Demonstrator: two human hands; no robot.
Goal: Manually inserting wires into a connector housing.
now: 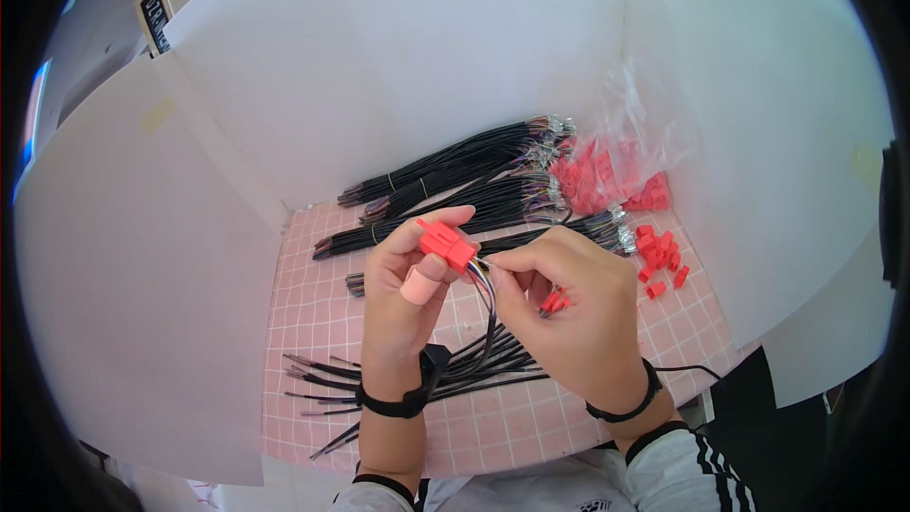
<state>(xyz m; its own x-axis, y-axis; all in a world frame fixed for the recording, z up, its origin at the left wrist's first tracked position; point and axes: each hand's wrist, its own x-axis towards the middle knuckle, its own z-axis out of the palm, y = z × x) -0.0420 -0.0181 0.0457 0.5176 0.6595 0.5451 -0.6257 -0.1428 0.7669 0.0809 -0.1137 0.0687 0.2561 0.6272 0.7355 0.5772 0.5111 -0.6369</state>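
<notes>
My left hand (406, 294) grips a red plastic connector housing (447, 245) between thumb and fingers, with a pale pink sleeve on the thumb. Several thin coloured wires run out of the housing's lower end and join a black cable (492, 322) that curves down toward the table. Close beside that end, my right hand (578, 299) pinches one of the thin wires between thumb and forefinger. The wire's tip is too small to make out. Below both hands lies a loose spread of black cables (464, 374), with red connector pieces (555, 301) partly hidden behind my right hand.
Bundles of black cables (455, 156) with metal-tipped wires lie at the back. A clear plastic bag (607, 171) of red housings stands at the back right, near several loose red housings (656, 251). White panels (408, 57) enclose the pink checked tabletop (313, 322).
</notes>
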